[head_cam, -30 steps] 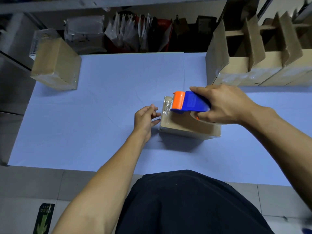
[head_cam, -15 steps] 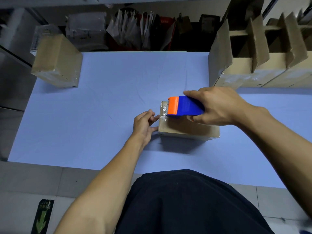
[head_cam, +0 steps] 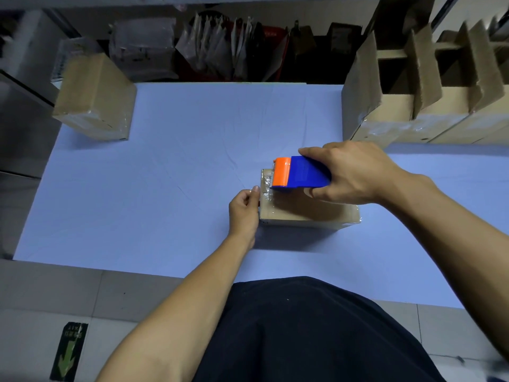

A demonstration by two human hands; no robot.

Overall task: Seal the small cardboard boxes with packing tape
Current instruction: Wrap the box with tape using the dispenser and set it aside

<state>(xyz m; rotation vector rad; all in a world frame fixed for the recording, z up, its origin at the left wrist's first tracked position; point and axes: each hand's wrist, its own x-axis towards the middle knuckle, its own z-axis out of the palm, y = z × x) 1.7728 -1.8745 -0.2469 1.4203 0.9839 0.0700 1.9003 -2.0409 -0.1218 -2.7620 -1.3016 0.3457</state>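
Blue paper covers the surface (head_cam: pixel 165 175) in front of me. Far to the left sits a taped box (head_cam: pixel 95 102). Near the middle, my left hand (head_cam: pixel 243 213) pinches the tape end against the left side of the small box (head_cam: pixel 308 213). The box lies long from left to right. On top of it, my right hand (head_cam: pixel 349 175) is wrapped tight around the blue and orange tape dispenser (head_cam: pixel 298 173), which sits over the left end. I think the tape should run to the right along the top. Open boxes (head_cam: pixel 413 106) wait behind, on the right.
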